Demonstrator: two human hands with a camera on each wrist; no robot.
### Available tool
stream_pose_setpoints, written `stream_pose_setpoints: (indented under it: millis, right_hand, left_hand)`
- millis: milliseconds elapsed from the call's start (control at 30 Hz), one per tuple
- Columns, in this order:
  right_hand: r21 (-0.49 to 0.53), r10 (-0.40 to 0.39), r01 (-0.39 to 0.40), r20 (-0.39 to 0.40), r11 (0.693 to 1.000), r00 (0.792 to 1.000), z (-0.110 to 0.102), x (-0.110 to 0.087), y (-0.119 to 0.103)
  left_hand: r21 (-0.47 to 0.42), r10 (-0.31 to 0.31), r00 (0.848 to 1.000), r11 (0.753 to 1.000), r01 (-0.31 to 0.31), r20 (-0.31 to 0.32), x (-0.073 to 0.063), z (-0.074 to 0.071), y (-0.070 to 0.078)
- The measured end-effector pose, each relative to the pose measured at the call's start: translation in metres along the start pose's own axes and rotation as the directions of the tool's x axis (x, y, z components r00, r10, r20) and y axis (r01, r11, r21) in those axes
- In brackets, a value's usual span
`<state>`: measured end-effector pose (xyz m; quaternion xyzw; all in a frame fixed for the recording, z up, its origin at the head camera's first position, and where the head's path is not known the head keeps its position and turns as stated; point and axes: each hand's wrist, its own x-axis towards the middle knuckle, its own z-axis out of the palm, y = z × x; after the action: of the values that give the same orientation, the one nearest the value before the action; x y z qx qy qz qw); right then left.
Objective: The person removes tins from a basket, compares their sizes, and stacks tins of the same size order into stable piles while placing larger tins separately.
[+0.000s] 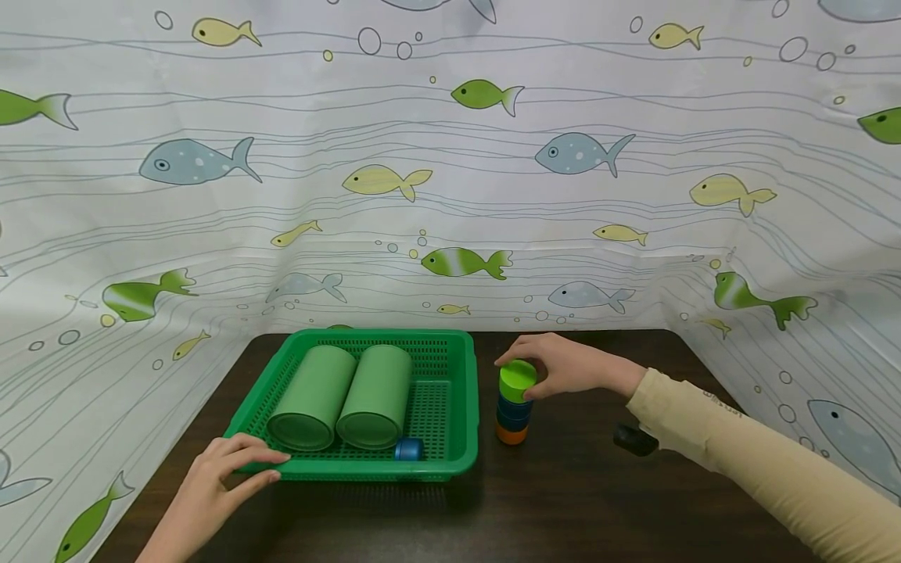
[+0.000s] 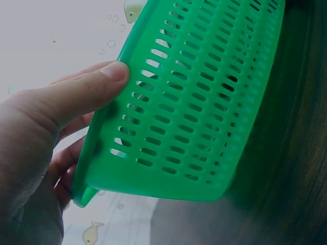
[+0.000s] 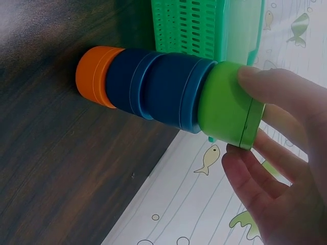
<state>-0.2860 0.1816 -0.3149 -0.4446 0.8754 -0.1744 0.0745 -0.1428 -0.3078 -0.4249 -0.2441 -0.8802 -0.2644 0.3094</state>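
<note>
My left hand (image 1: 221, 477) grips the front left rim of a green plastic basket (image 1: 345, 469), thumb on its outer wall in the left wrist view. Right of the basket, small round containers stand stacked on the table: an orange one (image 3: 97, 76) at the bottom, two dark blue ones (image 3: 171, 89) in the middle, a lime green one (image 3: 225, 104) on top. The thumb and fingers of my right hand (image 1: 563, 366) pinch the lime green container at its upper edge. Inside the basket two large pale green cylinders (image 1: 317, 391) lie side by side, near a small blue container (image 1: 409, 449).
The dark wooden table (image 1: 591, 500) carries the basket and the stack. A white sheet with fish prints (image 1: 457, 211) hangs behind and along both sides. A small black object (image 1: 635, 439) shows under the right wrist, beside the cream sleeve (image 1: 739, 446).
</note>
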Motion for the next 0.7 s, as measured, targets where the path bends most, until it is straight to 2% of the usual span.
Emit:
stream_pose_setpoints:
  millis: [700]
  right_hand:
    - [0.021,-0.007,0.007,0.008,1.0,1.0,0.0009,-0.0011,0.003]
  left_hand:
    - [-0.009,0.0,1.0,1.0,0.0,-0.007,0.0002,0.0,0.001]
